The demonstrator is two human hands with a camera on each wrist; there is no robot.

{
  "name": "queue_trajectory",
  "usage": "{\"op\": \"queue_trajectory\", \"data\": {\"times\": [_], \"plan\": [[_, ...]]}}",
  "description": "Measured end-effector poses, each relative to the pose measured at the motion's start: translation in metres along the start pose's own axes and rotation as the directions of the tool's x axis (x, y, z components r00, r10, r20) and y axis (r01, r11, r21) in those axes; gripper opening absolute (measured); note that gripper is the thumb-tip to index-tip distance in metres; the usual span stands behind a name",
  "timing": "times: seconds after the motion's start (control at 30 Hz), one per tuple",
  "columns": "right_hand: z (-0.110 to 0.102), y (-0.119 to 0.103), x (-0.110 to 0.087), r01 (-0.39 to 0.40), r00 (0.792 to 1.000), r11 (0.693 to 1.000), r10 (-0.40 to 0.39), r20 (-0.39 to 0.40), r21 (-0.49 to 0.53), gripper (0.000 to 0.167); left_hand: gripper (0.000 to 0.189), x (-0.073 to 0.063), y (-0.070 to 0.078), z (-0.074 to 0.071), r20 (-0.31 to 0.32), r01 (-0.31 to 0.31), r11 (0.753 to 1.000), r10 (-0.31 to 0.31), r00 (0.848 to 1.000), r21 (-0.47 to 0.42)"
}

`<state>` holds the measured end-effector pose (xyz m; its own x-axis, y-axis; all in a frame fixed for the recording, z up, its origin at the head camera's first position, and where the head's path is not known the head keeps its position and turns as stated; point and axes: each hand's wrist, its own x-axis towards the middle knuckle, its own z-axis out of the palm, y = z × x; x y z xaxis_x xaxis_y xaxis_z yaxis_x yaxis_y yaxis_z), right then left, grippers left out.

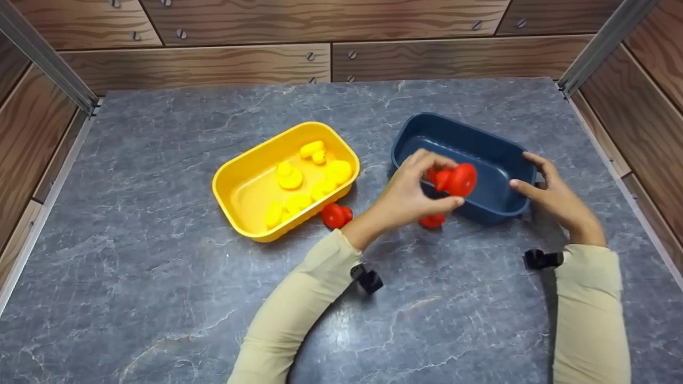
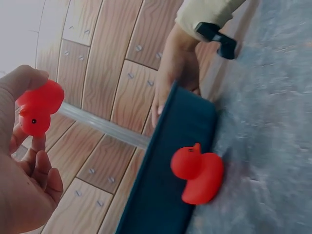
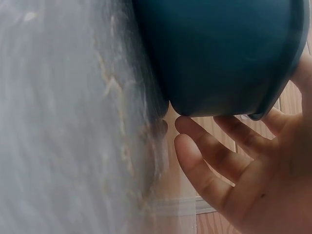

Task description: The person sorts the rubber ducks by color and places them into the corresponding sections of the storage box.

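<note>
My left hand [image 1: 408, 194] pinches a red rubber duck [image 1: 462, 180] between thumb and fingers, over the near side of a dark blue bin [image 1: 469, 133]. In the left wrist view this duck [image 2: 43, 100] shows its face and sits up at the fingertips. My right hand [image 1: 560, 200] grips the bin's right end, thumb over the rim and fingers spread along the outer wall. Another red duck [image 2: 204, 178] stands on the table against the bin's near wall, partly hidden by the left hand in the head view.
Left of the blue bin stands a yellow bin [image 1: 240, 229] with several yellow ducks [image 1: 290, 176] inside. A red duck [image 1: 336, 215] lies against its near right corner, beside my left wrist. Wood-patterned panels [image 1: 341, 24] border the grey marbled table [image 1: 160, 277].
</note>
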<state>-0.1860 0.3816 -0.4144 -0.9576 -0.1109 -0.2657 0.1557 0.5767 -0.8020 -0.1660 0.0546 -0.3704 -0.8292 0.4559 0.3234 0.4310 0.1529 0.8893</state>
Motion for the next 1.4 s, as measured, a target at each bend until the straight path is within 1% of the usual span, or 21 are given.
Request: {"op": "queue_trajectory", "data": {"times": [0.13,0.27,0.5,0.7,0.87,1.0,1.17,1.27,1.4], "plan": [[0.000,0.000,-0.001,0.009,1.000,1.000,-0.009,0.002,0.003,0.076,0.046,0.013,0.004,0.001,-0.031,0.015,1.000,-0.014,0.999,0.024],[0.000,-0.001,-0.001,0.018,1.000,1.000,-0.018,0.003,0.007,0.076,0.045,0.022,0.003,0.003,-0.051,0.038,0.998,-0.036,0.998,0.051],[0.000,-0.001,0.001,0.012,1.000,1.000,-0.012,0.007,0.024,0.077,0.044,0.033,-0.003,0.008,-0.084,0.126,0.989,-0.120,0.989,0.078],[0.000,0.000,0.000,0.001,1.000,1.000,-0.001,0.010,0.012,0.076,0.044,0.037,-0.010,0.009,-0.097,0.149,0.983,-0.139,0.986,0.107],[-0.001,0.000,-0.001,0.006,1.000,1.000,-0.006,0.010,0.010,0.075,0.043,0.040,-0.013,0.009,-0.127,0.158,0.979,-0.142,0.982,0.128],[-0.001,0.000,0.000,0.013,1.000,1.000,-0.014,0.004,0.013,0.076,0.044,0.043,-0.017,0.012,-0.135,0.188,0.967,-0.166,0.977,0.169],[0.000,0.001,0.002,0.020,1.000,1.000,-0.020,0.002,0.009,0.076,0.045,0.044,-0.023,0.017,-0.120,0.220,0.958,-0.200,0.972,0.186],[-0.001,0.001,0.001,0.022,1.000,1.000,-0.022,0.004,0.004,0.076,0.045,0.044,-0.024,0.019,-0.103,0.210,0.961,-0.194,0.976,0.182],[-0.001,0.000,0.000,0.023,1.000,1.000,-0.023,0.004,0.007,0.076,0.045,0.044,-0.023,0.020,-0.079,0.186,0.957,-0.172,0.982,0.222]]}}
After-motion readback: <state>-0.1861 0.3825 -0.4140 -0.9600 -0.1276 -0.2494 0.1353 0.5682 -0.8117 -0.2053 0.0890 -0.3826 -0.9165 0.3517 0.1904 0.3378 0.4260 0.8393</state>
